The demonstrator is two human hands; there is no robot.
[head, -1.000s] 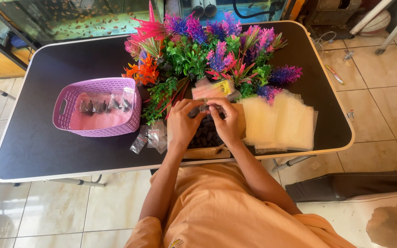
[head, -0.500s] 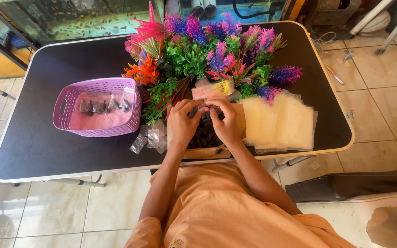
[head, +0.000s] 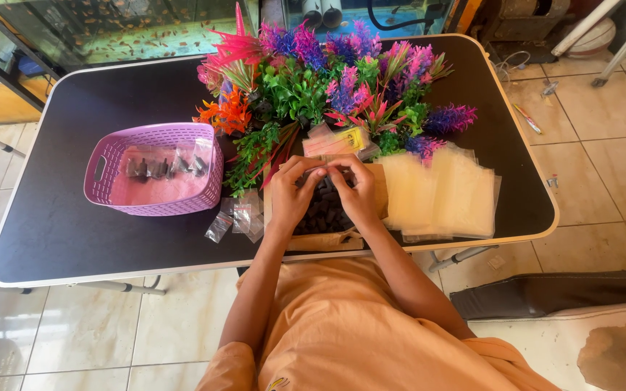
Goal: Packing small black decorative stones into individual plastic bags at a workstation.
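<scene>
Black bench [head: 74, 239] carries artificial aquarium plants [head: 327, 87] far, purple basket [head: 155, 170] left, clear bags [head: 443, 192] right. Both hands, left hand [head: 291, 194] and right hand [head: 355, 192], pinch a small item, too small to identify, over the box of dark pieces [head: 322, 217] at near centre.

Orange short-sleeved shirt, small print at hem; bare forearms.

L hand [head: 289, 194], R hand [head: 356, 192], fingertips pinched together

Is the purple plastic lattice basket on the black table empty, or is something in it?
Not empty. The purple plastic lattice basket stands upright on the black table, with several small clear packets holding dark pieces lying along its far side.
</scene>
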